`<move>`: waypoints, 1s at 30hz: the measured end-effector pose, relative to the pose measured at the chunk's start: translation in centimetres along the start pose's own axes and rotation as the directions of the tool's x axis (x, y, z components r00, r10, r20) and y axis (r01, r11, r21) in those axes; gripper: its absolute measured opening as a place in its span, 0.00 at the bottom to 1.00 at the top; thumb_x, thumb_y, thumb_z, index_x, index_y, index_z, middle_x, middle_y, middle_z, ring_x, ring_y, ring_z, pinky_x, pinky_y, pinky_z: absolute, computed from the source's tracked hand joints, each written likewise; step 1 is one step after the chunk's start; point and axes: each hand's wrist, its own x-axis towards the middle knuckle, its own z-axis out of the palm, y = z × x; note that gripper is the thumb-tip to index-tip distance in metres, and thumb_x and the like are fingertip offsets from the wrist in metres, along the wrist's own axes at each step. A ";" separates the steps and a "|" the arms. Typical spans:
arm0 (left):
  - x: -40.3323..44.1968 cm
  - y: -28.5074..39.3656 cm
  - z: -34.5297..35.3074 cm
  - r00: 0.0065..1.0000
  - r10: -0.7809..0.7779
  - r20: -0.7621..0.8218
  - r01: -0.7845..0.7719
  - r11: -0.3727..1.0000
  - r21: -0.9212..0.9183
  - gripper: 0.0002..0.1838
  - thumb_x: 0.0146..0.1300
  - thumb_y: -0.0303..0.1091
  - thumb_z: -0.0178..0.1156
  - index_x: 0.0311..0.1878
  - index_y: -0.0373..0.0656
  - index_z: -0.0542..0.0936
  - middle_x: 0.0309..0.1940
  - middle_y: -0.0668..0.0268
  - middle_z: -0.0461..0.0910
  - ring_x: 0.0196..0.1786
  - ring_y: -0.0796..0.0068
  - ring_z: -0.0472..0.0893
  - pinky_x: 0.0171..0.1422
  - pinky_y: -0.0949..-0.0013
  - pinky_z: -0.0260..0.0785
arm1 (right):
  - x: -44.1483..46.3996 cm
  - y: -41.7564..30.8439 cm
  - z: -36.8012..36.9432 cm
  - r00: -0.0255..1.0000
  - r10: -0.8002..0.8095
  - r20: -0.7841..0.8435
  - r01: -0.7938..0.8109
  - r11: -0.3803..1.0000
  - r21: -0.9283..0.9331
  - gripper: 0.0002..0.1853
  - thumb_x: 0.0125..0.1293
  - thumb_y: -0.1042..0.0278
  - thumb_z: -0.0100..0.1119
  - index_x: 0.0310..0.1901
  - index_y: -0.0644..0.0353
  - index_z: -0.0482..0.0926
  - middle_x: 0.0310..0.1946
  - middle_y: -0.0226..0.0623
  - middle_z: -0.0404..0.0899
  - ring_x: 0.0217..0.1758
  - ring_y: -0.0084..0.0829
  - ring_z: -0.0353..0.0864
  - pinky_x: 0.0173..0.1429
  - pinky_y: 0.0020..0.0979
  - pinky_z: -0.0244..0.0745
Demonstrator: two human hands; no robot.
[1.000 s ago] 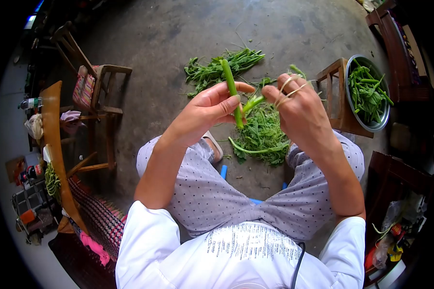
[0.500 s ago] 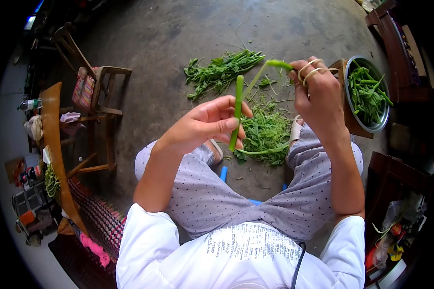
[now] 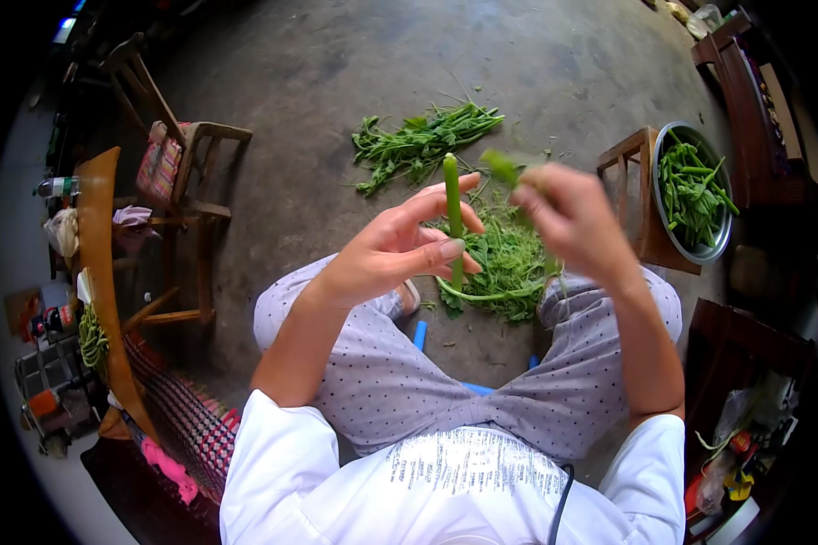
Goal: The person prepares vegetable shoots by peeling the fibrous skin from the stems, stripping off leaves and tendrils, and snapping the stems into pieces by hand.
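I count two hands, a left hand (image 3: pixel 400 243) and a right hand (image 3: pixel 571 218). I see one upright green stalk (image 3: pixel 453 204) in the left and one blurred green piece (image 3: pixel 500 168) at the right. I make out two heaps of greens on the floor, a far heap (image 3: pixel 427 141) and a near heap (image 3: pixel 504 268), plus one basin (image 3: pixel 725 238), one wooden stool (image 3: pixel 647 204), one chair (image 3: pixel 191 141) and one bottle (image 3: pixel 57 187). The stems in the basin overlap too much for me to number.

Wide head-worn view, aimed forward and down: lap (image 3: pixel 463 400) close, floor (image 3: pixel 291 100) beyond.
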 end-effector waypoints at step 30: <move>1.3 -1.0 0.4 0.988 0.072 -0.135 -0.078 0.996 -0.040 0.15 0.63 0.28 0.56 0.53 0.38 0.76 0.65 0.57 0.64 0.52 0.74 0.75 0.49 0.68 0.72 | -0.1 0.3 3.0 0.927 0.188 0.324 -0.341 0.781 0.523 0.12 0.67 0.63 0.57 0.39 0.63 0.83 0.20 0.15 0.66 0.23 0.10 0.57 0.25 0.19 0.52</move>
